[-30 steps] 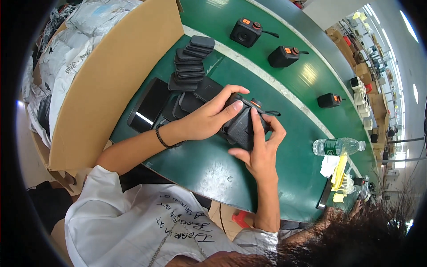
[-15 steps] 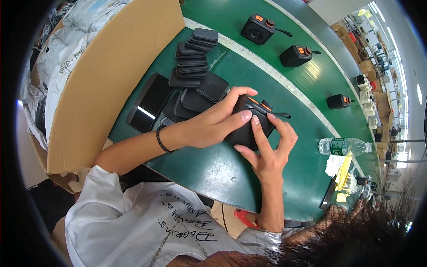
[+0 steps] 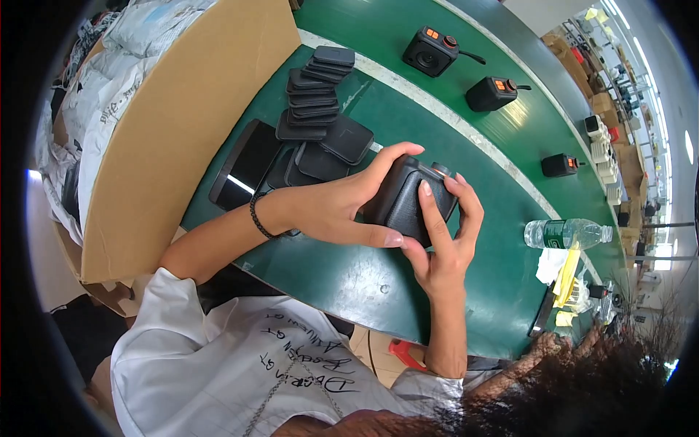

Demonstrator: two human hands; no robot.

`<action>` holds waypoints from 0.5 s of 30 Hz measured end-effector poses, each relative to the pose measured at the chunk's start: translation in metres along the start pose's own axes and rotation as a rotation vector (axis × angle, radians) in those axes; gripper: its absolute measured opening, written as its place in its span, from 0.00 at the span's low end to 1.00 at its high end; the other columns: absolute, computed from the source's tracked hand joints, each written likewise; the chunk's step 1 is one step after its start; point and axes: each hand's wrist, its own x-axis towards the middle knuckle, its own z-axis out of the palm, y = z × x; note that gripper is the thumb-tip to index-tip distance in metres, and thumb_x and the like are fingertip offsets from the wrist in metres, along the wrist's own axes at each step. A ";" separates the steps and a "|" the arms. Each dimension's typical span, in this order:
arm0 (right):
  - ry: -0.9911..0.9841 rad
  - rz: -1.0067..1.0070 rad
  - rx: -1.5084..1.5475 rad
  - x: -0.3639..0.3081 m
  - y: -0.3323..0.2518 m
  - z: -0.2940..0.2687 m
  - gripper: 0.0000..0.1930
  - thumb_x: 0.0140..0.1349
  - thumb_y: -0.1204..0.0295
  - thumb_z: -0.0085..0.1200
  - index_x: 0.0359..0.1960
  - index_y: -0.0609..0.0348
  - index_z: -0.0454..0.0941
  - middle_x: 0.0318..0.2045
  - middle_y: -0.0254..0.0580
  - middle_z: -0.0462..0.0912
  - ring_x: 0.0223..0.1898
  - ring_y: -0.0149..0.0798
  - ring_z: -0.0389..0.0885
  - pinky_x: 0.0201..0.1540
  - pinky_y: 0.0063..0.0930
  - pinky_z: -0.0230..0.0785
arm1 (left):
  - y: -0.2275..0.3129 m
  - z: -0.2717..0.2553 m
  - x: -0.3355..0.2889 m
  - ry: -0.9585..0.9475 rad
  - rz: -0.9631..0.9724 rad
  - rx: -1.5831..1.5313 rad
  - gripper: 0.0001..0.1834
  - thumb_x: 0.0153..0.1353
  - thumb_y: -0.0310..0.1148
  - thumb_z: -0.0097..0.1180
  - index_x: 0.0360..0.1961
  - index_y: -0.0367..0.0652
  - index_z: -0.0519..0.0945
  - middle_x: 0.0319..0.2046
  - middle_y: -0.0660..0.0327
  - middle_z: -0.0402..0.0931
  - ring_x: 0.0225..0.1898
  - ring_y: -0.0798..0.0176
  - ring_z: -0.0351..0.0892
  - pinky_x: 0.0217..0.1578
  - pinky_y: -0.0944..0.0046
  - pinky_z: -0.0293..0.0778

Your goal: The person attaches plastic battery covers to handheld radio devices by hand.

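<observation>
Between both hands, above the near side of the green table, is a small black portable speaker [image 3: 404, 200], tilted with a smooth leather-like face toward me. My left hand [image 3: 338, 207] grips it from the left, index finger along the upper edge and thumb at the lower edge. On the other side my right hand [image 3: 444, 258] holds it, index finger lying on the face, thumb at the lower corner, other fingers by the knob end. Its orange buttons are mostly hidden. Just beyond my left wrist, several black rounded-square covers [image 3: 313, 125] lie stacked and overlapping.
A black phone [image 3: 245, 166] lies beside a large cardboard box [image 3: 175, 124] filled with wrapped packages. Similar speakers [image 3: 431, 52] stand on the green belt [image 3: 524, 95] past a white strip. A plastic bottle [image 3: 568, 234] lies at right, near yellow paper [image 3: 566, 280] and another person's hands [image 3: 582, 340].
The speaker has been turned in my hands, so its orange-buttoned top has swung mostly out of sight. My left thumb has gone from the upper part of its face to its lower edge.
</observation>
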 end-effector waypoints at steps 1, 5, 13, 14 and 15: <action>-0.014 0.038 0.080 -0.001 0.002 0.000 0.31 0.49 0.54 0.67 0.55 0.53 0.81 0.56 0.51 0.70 0.60 0.58 0.66 0.61 0.48 0.63 | 0.003 0.000 0.000 -0.006 -0.046 -0.068 0.54 0.59 0.31 0.65 0.73 0.45 0.35 0.64 0.51 0.54 0.64 0.58 0.61 0.62 0.57 0.65; -0.037 0.015 0.082 -0.001 0.000 -0.003 0.31 0.50 0.58 0.68 0.57 0.54 0.80 0.59 0.53 0.68 0.60 0.59 0.66 0.62 0.49 0.61 | 0.000 0.001 0.000 -0.021 -0.104 -0.166 0.57 0.57 0.28 0.66 0.74 0.47 0.34 0.65 0.52 0.51 0.65 0.58 0.60 0.61 0.56 0.67; -0.086 0.062 0.116 -0.003 0.005 -0.001 0.30 0.55 0.62 0.62 0.61 0.56 0.76 0.65 0.58 0.61 0.65 0.58 0.63 0.66 0.50 0.56 | -0.013 0.000 0.007 0.016 -0.007 -0.290 0.50 0.60 0.26 0.62 0.74 0.46 0.40 0.65 0.52 0.56 0.63 0.60 0.64 0.59 0.59 0.69; -0.080 0.085 0.153 -0.002 0.005 -0.002 0.30 0.55 0.63 0.61 0.61 0.56 0.75 0.66 0.58 0.59 0.66 0.59 0.62 0.67 0.49 0.55 | -0.013 0.000 0.008 0.024 0.043 -0.308 0.49 0.60 0.23 0.60 0.74 0.47 0.41 0.65 0.53 0.56 0.64 0.61 0.64 0.60 0.60 0.68; -0.052 0.138 0.213 -0.002 0.006 -0.007 0.36 0.51 0.61 0.67 0.64 0.57 0.72 0.68 0.59 0.57 0.68 0.61 0.56 0.68 0.48 0.51 | -0.011 -0.002 0.008 0.015 0.045 -0.309 0.49 0.60 0.23 0.60 0.74 0.47 0.41 0.65 0.53 0.56 0.64 0.61 0.64 0.60 0.60 0.68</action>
